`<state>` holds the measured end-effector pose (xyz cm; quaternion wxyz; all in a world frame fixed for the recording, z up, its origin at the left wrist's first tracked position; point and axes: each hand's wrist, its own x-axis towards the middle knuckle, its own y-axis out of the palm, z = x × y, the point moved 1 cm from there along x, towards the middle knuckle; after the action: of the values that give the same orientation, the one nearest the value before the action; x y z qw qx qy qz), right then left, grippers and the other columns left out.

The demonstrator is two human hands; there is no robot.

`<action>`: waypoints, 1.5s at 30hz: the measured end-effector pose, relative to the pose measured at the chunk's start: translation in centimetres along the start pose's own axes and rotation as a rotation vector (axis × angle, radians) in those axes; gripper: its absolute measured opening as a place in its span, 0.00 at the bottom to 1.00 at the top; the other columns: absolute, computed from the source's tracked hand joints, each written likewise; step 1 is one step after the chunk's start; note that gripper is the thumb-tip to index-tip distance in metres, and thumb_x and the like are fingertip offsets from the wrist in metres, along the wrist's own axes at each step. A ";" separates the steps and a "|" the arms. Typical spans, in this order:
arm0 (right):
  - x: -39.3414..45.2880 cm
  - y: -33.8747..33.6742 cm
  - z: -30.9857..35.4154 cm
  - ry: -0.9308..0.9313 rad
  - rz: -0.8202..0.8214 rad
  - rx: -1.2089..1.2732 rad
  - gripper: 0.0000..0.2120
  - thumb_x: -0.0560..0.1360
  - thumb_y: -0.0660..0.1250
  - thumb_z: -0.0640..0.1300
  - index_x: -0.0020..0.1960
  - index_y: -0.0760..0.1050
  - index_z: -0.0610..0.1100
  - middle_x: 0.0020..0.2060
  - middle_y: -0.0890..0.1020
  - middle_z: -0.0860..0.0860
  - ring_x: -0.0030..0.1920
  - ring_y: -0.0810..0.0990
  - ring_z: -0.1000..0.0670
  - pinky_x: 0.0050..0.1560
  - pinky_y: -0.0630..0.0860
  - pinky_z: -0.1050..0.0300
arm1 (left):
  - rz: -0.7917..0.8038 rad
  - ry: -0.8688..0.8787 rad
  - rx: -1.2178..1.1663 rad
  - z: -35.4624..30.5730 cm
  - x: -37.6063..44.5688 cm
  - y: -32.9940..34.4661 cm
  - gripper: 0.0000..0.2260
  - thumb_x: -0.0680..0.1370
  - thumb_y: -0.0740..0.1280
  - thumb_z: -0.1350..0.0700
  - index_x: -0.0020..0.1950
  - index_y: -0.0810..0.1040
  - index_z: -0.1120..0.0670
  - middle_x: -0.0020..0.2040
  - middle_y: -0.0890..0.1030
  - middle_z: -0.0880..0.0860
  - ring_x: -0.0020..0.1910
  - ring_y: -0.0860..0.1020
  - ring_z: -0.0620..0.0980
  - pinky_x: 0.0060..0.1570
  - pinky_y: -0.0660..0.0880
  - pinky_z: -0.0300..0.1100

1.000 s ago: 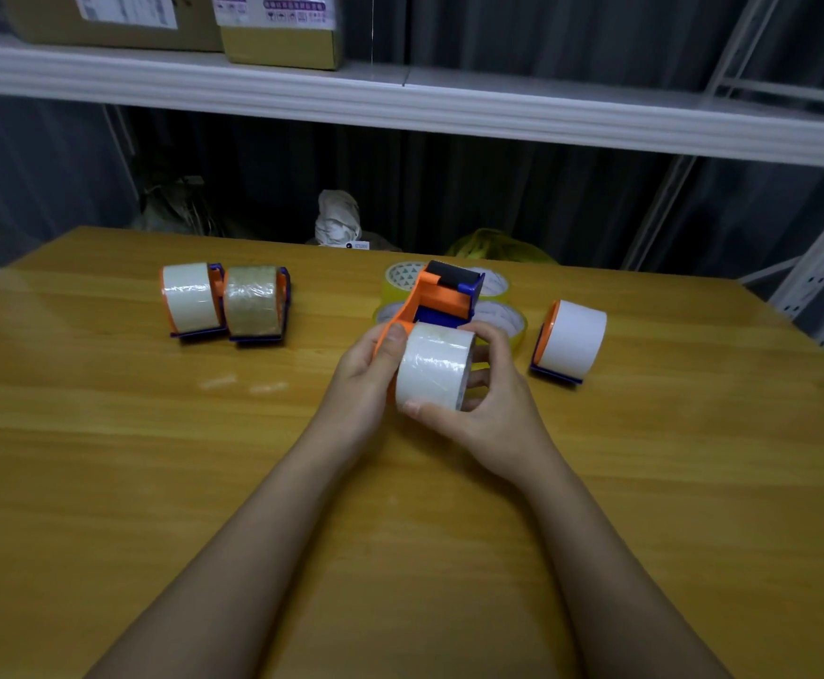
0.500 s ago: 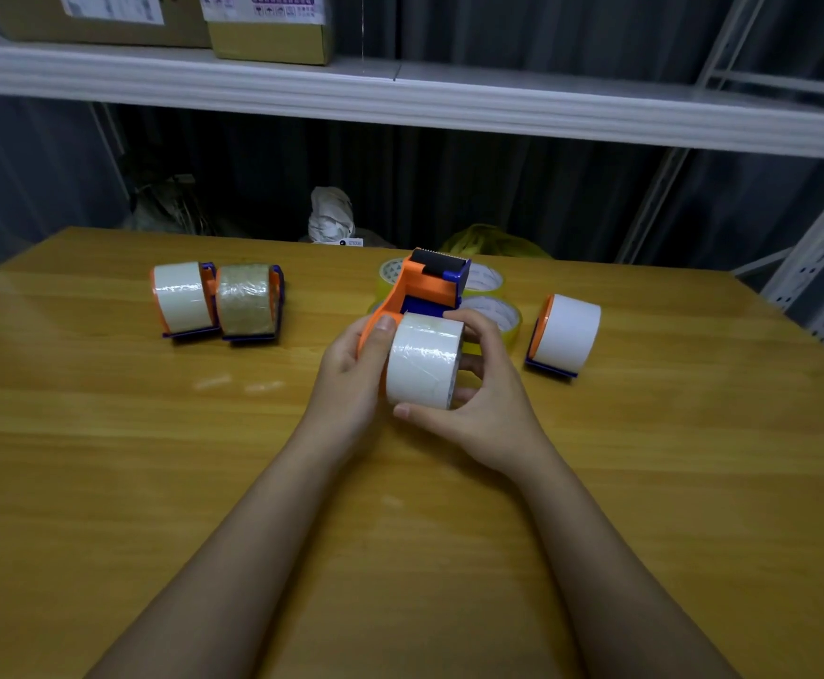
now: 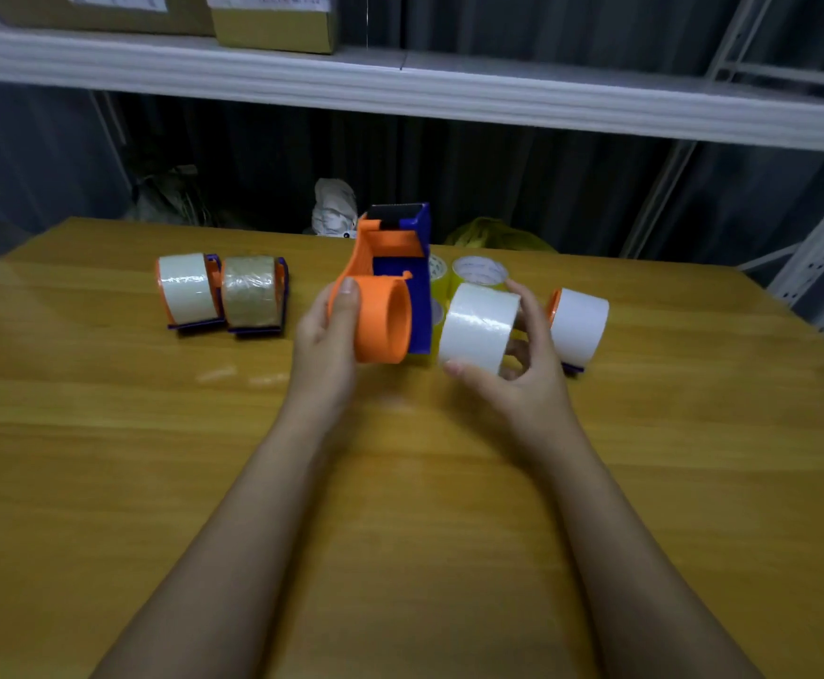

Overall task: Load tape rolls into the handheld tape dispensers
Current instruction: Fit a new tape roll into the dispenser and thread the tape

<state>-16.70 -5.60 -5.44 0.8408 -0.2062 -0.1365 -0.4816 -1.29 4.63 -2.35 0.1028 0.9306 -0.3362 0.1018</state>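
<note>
— What's in the left hand [image 3: 324,335]?

— It grips the orange-and-blue plastic handheld tape dispenser [image 3: 390,291] above the yellow wooden table [image 3: 106,433], thumb on its bare orange hub.

— And the right hand [image 3: 513,365]?

— Fingers and thumb curl round a white roll of tape [image 3: 477,326], held just beside the hub, not on it.

— Others?

— Two loaded dispensers [image 3: 221,294] side by side at the left, a third loaded dispenser [image 3: 577,325] to the right, and yellowish spare rolls [image 3: 478,273] behind the white roll.
</note>
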 end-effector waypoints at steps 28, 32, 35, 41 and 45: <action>-1.7 -4.5 0.9 0.276 0.039 -0.772 0.43 0.66 0.73 0.62 0.74 0.58 0.50 0.67 0.69 0.50 0.68 0.66 0.45 0.61 0.66 0.53 | -0.037 -0.152 -0.275 -0.7 -0.1 0.3 0.11 0.82 0.58 0.52 0.60 0.74 0.55 0.44 0.79 0.47 0.42 0.78 0.41 0.49 0.74 0.42; -1.8 -4.2 0.4 0.317 -0.027 -0.793 0.38 0.65 0.74 0.62 0.67 0.63 0.47 0.64 0.70 0.49 0.64 0.68 0.44 0.53 0.66 0.54 | -0.063 -0.139 -0.239 -0.8 -0.2 0.2 0.15 0.82 0.57 0.52 0.64 0.73 0.58 0.44 0.78 0.46 0.41 0.77 0.40 0.45 0.73 0.38; -1.7 -3.8 0.1 0.316 -0.084 -0.852 0.40 0.64 0.74 0.64 0.66 0.64 0.45 0.63 0.69 0.47 0.63 0.68 0.42 0.55 0.68 0.52 | -0.067 -0.137 -0.218 -0.9 -0.2 0.0 0.15 0.82 0.57 0.52 0.65 0.73 0.57 0.45 0.78 0.47 0.43 0.77 0.41 0.43 0.74 0.36; -1.6 -2.8 0.1 0.244 -0.143 -1.096 0.46 0.59 0.73 0.70 0.66 0.66 0.44 0.63 0.67 0.44 0.61 0.66 0.41 0.58 0.67 0.48 | -0.089 -0.133 -0.210 -1.4 0.0 -0.7 0.14 0.82 0.57 0.52 0.63 0.74 0.57 0.43 0.77 0.46 0.39 0.77 0.39 0.38 0.73 0.32; -0.9 -1.5 1.0 0.047 -0.155 -1.099 0.38 0.64 0.71 0.69 0.66 0.69 0.46 0.64 0.68 0.45 0.64 0.65 0.41 0.60 0.63 0.46 | -0.057 -0.130 -0.185 -1.8 -0.1 -1.3 0.10 0.82 0.56 0.51 0.57 0.74 0.52 0.43 0.78 0.45 0.37 0.77 0.37 0.38 0.74 0.31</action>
<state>-18.44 -5.15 -4.62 0.5745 -0.5931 0.1386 -0.5468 -0.76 6.16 -0.82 0.1691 0.9310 -0.3233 0.0067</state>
